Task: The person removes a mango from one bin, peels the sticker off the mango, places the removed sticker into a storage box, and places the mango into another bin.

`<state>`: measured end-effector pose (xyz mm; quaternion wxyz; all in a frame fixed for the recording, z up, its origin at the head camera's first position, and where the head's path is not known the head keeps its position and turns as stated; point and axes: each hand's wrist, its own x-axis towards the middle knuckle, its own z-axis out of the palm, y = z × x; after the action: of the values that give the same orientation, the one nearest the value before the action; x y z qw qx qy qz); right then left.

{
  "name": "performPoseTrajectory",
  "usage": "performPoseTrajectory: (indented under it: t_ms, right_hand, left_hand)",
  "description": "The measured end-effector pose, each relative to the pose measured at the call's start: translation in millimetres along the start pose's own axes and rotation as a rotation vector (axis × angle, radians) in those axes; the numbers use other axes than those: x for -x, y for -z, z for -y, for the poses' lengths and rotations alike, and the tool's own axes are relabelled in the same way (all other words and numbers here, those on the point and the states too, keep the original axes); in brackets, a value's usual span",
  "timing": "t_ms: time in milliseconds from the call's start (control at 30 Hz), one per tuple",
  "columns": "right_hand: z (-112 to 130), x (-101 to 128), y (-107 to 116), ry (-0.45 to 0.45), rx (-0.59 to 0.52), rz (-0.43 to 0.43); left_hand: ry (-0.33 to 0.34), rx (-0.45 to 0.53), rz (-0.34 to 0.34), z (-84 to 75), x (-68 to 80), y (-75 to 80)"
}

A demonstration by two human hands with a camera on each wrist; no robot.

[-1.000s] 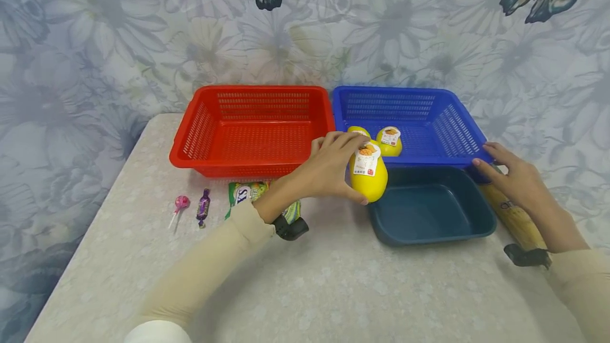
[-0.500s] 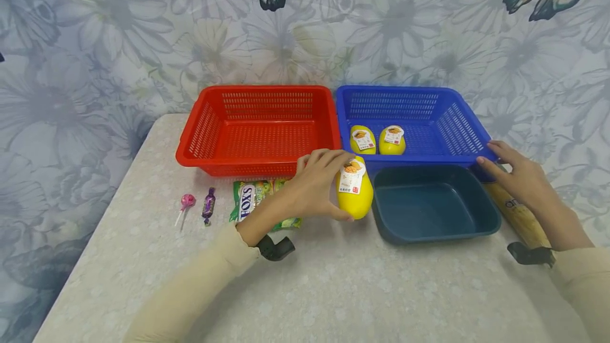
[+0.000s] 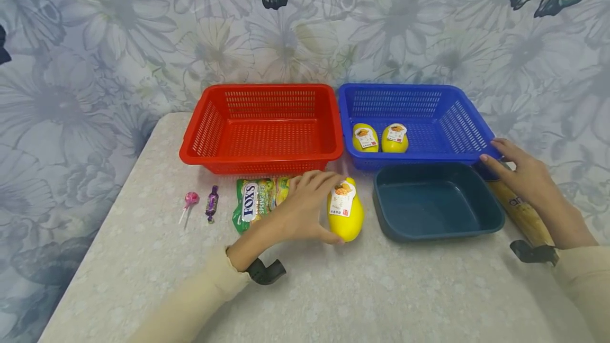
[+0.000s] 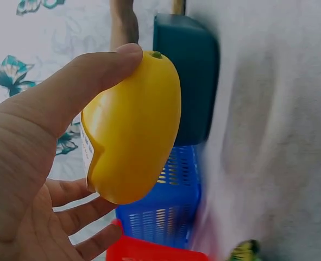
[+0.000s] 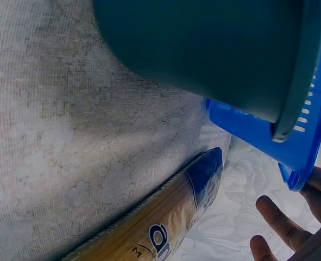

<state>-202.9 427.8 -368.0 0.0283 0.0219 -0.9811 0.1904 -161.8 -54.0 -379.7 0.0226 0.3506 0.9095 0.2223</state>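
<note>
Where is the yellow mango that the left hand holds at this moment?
In the head view, the mango is on the table in the left hand, between the candy bag and the dark tray, in front of the red basket.

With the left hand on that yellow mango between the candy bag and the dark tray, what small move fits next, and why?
Probably let go: open the left hand and draw it back. The yellow mango looks set down on the table, beside the candy bag, though contact isn't certain. The right hand rests at the blue basket's corner and need not move.
</note>
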Motion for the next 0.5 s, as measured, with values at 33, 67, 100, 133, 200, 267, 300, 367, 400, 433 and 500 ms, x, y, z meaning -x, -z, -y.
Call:
performPoseTrajectory:
  t_ms: [33, 67, 100, 133, 200, 267, 300, 367, 400, 433, 500]
  right_hand:
    - [0.1, -0.2, 0.1, -0.002, 0.000, 0.004]
    - [0.3, -0.4, 0.1, -0.002, 0.000, 0.005]
    - [0.8, -0.6, 0.1, -0.002, -0.001, 0.002]
    - [0.8, -0.7, 0.0, -0.001, -0.001, 0.000]
    - [0.8, -0.7, -0.1, 0.002, -0.005, -0.005]
    - [1.0, -0.4, -0.2, 0.006, -0.007, -0.012]
    - [1.1, -0.3, -0.4, 0.006, -0.007, -0.014]
    - [0.7, -0.2, -0.8, 0.008, -0.008, -0.018]
    - [0.5, -0.2, -1.1, 0.009, -0.006, -0.020]
    - [0.4, -0.3, -1.3, 0.009, -0.003, -0.020]
    - [0.0, -0.3, -1.7, 0.010, -0.003, -0.021]
  left_hand:
    - [0.003, 0.003, 0.000, 0.9, 2.5, -1.8]
    - [0.005, 0.007, -0.001, 1.8, 4.9, -3.7]
    - [0.007, 0.011, -0.001, 2.5, 7.6, -5.2]
    - [0.011, 0.016, 0.000, 3.2, 10.1, -6.8]
    - [0.014, 0.020, 0.000, 4.2, 15.0, -9.9]
    - [0.014, 0.021, -0.001, 4.6, 19.4, -12.6]
    - [0.015, 0.020, -0.003, 4.6, 21.5, -13.7]
    - [0.019, 0.013, -0.007, 4.9, 25.2, -16.1]
    - [0.024, 0.013, -0.009, 4.9, 27.1, -17.1]
    - [0.029, 0.015, -0.010, 5.1, 28.8, -18.1]
    - [0.041, 0.016, -0.012, 5.3, 32.1, -19.8]
